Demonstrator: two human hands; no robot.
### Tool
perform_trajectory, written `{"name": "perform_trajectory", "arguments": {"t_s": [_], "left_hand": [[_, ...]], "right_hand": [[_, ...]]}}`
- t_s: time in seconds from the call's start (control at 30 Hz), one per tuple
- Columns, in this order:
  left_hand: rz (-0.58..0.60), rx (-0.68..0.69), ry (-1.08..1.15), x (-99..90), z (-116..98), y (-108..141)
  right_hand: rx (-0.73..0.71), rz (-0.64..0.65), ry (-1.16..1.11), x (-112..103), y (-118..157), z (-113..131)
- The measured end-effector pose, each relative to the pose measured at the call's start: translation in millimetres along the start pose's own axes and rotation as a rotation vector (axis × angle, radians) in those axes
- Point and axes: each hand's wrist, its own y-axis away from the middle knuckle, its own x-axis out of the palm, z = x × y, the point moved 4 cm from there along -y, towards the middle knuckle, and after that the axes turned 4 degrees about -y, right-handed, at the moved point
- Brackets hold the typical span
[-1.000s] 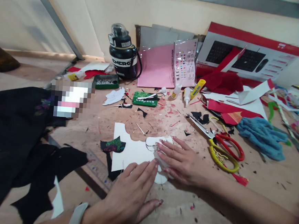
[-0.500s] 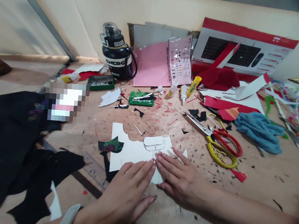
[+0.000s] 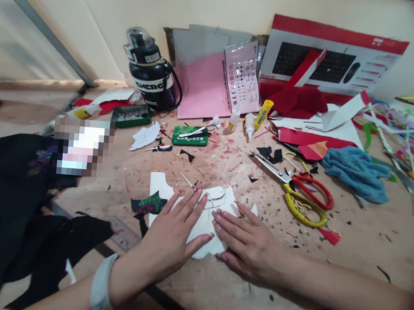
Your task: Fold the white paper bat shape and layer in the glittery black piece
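Observation:
A white paper cutout (image 3: 201, 225) with curved edges lies flat on the table in front of me. Near its top is a black pen-drawn outline (image 3: 218, 200), partly covered by my fingers. My left hand (image 3: 174, 233) rests on the paper's left and middle part, fingers stretched and thumb spread. On its right part lies my right hand (image 3: 246, 239), palm down with fingers extended. Beside the cutout's left edge is a black fabric scrap (image 3: 148, 205) with a green and red glitter pattern. Neither hand grips anything.
Open scissors (image 3: 287, 178) with red and yellow handles lie right, near a blue cloth (image 3: 356, 174). Behind are a green tin lid (image 3: 190, 139), glue bottles (image 3: 249, 125), a glue stick (image 3: 263, 114) and a black bottle (image 3: 151, 81). Black fabric (image 3: 6, 196) covers the left.
My left hand has slid forward over the paper and spread its fingers, covering part of the drawn outline. My right hand stays in place. The view has shifted slightly.

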Motion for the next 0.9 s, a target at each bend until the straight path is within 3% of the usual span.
{"name": "perform_trajectory", "arguments": {"t_s": [0.73,0.9], "left_hand": [[-0.054,0.127,-0.09,-5.4,3.9,0.1],[-0.077,0.105,-0.065,-6.7,4.2,-0.4]], "right_hand": [[-0.017,0.001,0.004,-0.8,-0.2,-0.7],[-0.027,-0.019,0.001,-2.5,-1.2,0.1]]}}
